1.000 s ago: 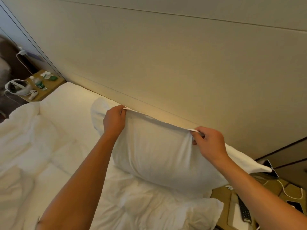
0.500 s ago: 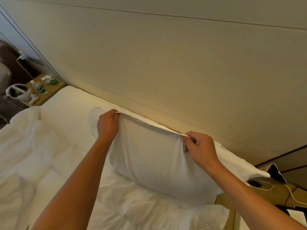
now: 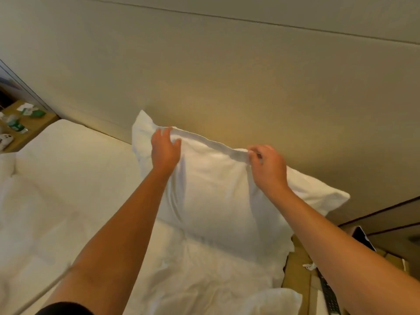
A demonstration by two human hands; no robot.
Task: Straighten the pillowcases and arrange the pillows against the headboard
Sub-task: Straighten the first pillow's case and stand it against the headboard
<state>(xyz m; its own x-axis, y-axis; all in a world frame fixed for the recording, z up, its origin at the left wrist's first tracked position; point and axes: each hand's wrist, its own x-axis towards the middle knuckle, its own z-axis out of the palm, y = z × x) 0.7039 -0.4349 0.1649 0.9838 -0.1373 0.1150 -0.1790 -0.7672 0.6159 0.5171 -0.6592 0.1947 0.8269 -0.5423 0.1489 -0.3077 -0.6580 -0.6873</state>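
A white pillow stands upright on the bed, its back against the beige padded headboard. Its left top corner sticks up as a point and its right corner reaches out over the bedside table. My left hand grips the top seam of the pillowcase near the left corner, thumb in front and fingers over the edge. My right hand pinches the same seam further right, and the fabric is stretched taut between the two hands.
A rumpled white sheet and duvet cover the mattress. At the far left stands a wooden nightstand with small bottles and packets. A second nightstand at the right carries a remote control and a cable.
Both hands have raised the pillow's top edge from low on the bed up against the headboard. The pillow now stands taller, and its left corner pokes up.
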